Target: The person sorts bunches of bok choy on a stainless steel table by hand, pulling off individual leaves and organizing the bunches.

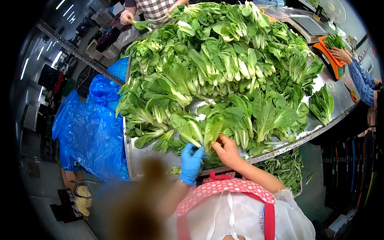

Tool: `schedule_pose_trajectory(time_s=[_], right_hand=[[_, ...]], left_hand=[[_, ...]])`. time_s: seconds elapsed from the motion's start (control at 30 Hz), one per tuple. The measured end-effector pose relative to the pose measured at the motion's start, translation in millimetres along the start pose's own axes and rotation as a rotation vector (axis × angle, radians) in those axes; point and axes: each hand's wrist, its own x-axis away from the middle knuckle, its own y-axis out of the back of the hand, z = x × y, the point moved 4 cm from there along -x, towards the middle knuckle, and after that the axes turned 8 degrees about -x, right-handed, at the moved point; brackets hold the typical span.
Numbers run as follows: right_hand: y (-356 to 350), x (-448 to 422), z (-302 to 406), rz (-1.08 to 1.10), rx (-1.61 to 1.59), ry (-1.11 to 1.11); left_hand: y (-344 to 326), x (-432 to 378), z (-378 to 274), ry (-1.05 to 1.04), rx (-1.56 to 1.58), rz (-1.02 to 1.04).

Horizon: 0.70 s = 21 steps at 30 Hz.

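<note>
My left hand (191,163), in a blue disposable glove, is at the near edge of a metal table (141,160). It pinches the pale stem end of a leafy green, bok choy by its look (190,127). Just to its right, my bare right hand (229,151) grips the lower part of a broad light-green leaf (213,129) between thumb and fingers. Whether that leaf is still joined to the plant in my left hand cannot be told. Beyond both hands rises a large heap of the same greens (222,60), many with white stems facing me.
Blue plastic bags (90,129) hang at the table's left side. Loose leaves fill a container (285,168) below the near edge. At right are a separate bunch (322,105), scissors (351,94) and an orange-topped scale (330,58) with a co-worker's hands (342,55). Another person (129,16) stands opposite.
</note>
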Motion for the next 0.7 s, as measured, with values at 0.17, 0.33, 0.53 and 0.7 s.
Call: schedule_pose_trajectory(time_s=[0.17,0.33,0.53,0.7], right_hand=[[-10.3,3.5,8.3,0.091,0.139,0.035],[-21.7,14.6,31.9,0.106,0.539,0.4],[-37.4,20.5,-33.3,0.417,1.013,0.407],[-46.1,-2.8,30.7,0.326,0.907,0.452]], left_hand=[[3.7,2.0,0.2,0.022,0.127,0.069],[52.4,0.8,6.3,0.104,0.306,0.02],[135.1,18.4,3.1,-0.014,0.769,-0.079],[168.1,32.5,17.8,-0.061,0.732,-0.233]])
